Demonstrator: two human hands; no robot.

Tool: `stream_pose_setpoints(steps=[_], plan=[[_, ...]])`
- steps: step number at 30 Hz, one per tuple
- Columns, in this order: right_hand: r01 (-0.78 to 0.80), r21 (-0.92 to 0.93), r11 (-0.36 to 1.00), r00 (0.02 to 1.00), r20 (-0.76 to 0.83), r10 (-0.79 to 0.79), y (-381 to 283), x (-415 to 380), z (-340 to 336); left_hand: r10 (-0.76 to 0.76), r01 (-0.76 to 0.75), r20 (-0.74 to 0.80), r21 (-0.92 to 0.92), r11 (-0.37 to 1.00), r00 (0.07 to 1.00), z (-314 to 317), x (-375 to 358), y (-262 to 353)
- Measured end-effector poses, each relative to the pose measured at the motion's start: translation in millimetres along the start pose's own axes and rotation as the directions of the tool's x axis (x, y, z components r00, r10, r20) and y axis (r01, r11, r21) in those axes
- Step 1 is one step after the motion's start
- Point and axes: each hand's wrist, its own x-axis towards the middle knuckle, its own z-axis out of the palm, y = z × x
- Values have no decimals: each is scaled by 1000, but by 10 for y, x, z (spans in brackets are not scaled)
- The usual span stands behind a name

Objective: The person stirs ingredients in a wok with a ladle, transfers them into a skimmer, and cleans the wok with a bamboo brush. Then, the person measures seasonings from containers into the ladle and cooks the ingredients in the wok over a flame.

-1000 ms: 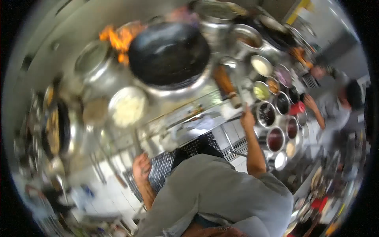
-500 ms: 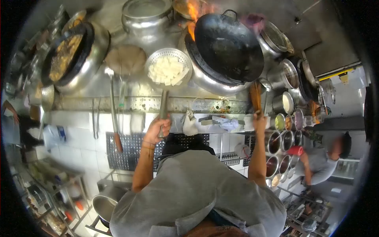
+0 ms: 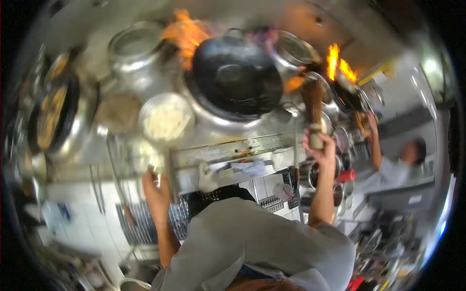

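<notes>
A bamboo wok brush point(image 3: 313, 104) is gripped by its handle end in my right hand point(image 3: 320, 147), bristles pointing up and away from me. Beside the handle of the perforated skimmer point(image 3: 166, 121), my left hand point(image 3: 158, 189) has its fingers apart and holds nothing. White pieces point(image 3: 167, 120) fill the skimmer, which rests on the stove top. A black wok point(image 3: 236, 80) sits tilted on the burner ahead, a little shiny liquid in it, with flames point(image 3: 186, 36) rising at its far left. Motion blurs the view.
Another wok of browned food point(image 3: 51, 116) stands far left. A metal pot point(image 3: 133, 43) is at the back. On the right, a co-worker's hand point(image 3: 372, 121) is by a flaming wok point(image 3: 345, 94). A long-handled ladle point(image 3: 118, 174) and a white cloth point(image 3: 208, 177) lie along the front ledge.
My left hand has let go of the skimmer handle. My right hand has raised the wok brush. The view has turned right; flames have grown, and the co-worker's arm now reaches to the other wok.
</notes>
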Motion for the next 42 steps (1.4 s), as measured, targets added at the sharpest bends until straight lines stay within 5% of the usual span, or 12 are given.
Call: stream_pose_setpoints(steps=[4, 6, 8, 12, 16, 18, 22, 28, 31, 34, 38, 42], plan=[[118, -551, 826, 993, 85, -85, -257, 399, 468, 156, -133, 165, -141, 981, 974, 424, 28, 930], [244, -891, 382, 968, 244, -49, -333, 667, 744, 493, -457, 238, -193, 868, 837, 794, -10, 1276], [517, -855, -49, 845, 518, -132, -180, 957, 919, 577, -535, 265, -217, 817, 773, 1238, -37, 1600], [611, -704, -362, 791, 544, 280, 269, 1571, 1326, 753, -767, 229, -41, 641, 617, 1957, 147, 1926], [558, -811, -174, 791, 583, -185, 939, 2448, 1592, 635, -702, 378, 59, 710, 674, 2332, 362, 1824], [614, -746, -258, 717, 664, -212, 1050, 2339, 1614, 614, -694, 402, 80, 716, 679, 2404, 435, 1793], [783, -538, -312, 613, 753, 239, 664, 1890, 1392, 599, -674, 383, 95, 732, 704, 2568, 513, 1839], [397, -892, -214, 880, 437, -186, 1029, 2756, 1558, 531, -651, 400, 276, 707, 747, 2795, 560, 1792], [714, -640, -283, 678, 733, 53, 833, 2172, 1372, 536, -669, 420, 300, 679, 732, 2773, 541, 1744], [700, -621, -352, 711, 647, 274, 514, 1919, 1262, 536, -698, 477, 276, 661, 696, 2706, 542, 1769], [535, -785, -311, 810, 582, -74, 707, 2618, 1435, 552, -702, 458, 278, 656, 697, 2739, 551, 1709], [506, -815, -284, 833, 547, -86, 1051, 2362, 1573, 586, -714, 439, 221, 664, 681, 2697, 537, 1690]])
